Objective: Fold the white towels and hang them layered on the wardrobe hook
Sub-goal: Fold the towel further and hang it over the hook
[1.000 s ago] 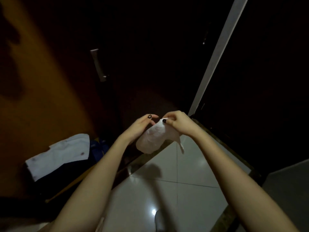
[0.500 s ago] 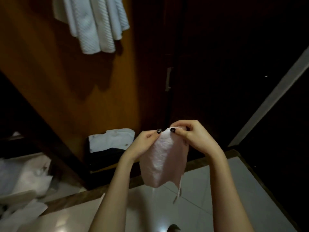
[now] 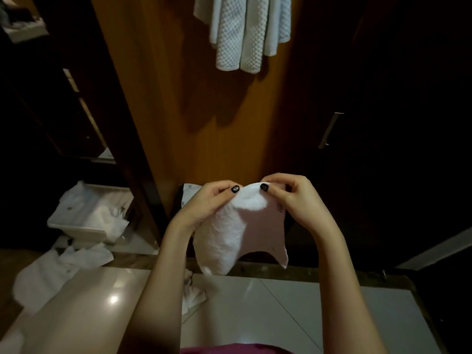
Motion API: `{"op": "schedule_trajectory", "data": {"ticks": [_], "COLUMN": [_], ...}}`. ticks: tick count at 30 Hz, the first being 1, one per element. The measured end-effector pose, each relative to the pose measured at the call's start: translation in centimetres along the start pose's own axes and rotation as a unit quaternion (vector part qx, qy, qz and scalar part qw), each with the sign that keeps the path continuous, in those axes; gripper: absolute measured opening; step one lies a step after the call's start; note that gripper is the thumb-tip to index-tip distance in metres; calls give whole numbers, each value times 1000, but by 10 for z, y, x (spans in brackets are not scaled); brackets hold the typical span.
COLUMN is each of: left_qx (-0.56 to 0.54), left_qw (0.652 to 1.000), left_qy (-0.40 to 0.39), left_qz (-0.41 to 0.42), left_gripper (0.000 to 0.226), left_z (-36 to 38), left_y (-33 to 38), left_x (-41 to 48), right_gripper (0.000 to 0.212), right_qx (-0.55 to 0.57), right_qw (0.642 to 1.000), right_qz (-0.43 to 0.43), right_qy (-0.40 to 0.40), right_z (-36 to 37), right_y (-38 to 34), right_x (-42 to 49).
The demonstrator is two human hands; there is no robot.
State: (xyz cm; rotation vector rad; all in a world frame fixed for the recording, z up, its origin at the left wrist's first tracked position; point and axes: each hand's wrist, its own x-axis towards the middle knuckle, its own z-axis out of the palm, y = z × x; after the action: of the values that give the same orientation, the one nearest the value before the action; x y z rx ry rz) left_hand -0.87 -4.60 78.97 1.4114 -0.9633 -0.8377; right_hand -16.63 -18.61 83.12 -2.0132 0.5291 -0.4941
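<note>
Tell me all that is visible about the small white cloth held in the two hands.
The small white cloth looks soft and fluffy, partly folded, one half pinkish in shade. It hangs limp in the air before the wooden wardrobe panel, above the tiled floor. The left hand and right hand pinch its top edge.

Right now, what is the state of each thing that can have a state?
Small white towel: held up by its top edge, hanging loose, not yet hung.
Left hand: pinching the towel's top edge.
Right hand: pinching the same edge.
Hanging towels: draped, layered against the wooden panel.
White bin: overfilled with white cloth.
Dark wardrobe door: shut.
</note>
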Motion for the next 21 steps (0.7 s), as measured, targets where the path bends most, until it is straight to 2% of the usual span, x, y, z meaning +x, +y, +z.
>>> {"op": "schedule_trajectory", "data": {"ticks": [3, 7, 12, 14, 16, 19, 21], "left_qx": [49, 93, 57, 97, 156, 219, 233], "left_qw": [998, 995, 998, 994, 987, 974, 971], "left_qy": [26, 9, -10, -21, 2, 57, 58], "left_qz": [-8, -27, -36, -50, -47, -2, 3], "left_gripper": [12, 1, 5, 10, 12, 17, 20], "left_z": [-6, -6, 0, 1, 0, -2, -1], "left_y": [-4, -11, -12, -14, -18, -26, -30], "left_x": [1, 2, 4, 5, 6, 7, 9], "right_gripper": [17, 17, 25, 29, 29, 20, 14], "right_qx": [-13, -25, -23, -22, -29, -46, -63], "right_qw": [1000, 1000, 1000, 999, 999, 998, 996], "right_qz": [1, 13, 15, 21, 32, 48, 62], "right_qy": [-7, -3, -12, -16, -16, 4, 9], "right_z": [4, 5, 8, 9, 8, 3, 1], "right_y": [2, 10, 15, 18, 22, 26, 29], "right_x": [4, 4, 4, 1, -3, -7, -9]}}
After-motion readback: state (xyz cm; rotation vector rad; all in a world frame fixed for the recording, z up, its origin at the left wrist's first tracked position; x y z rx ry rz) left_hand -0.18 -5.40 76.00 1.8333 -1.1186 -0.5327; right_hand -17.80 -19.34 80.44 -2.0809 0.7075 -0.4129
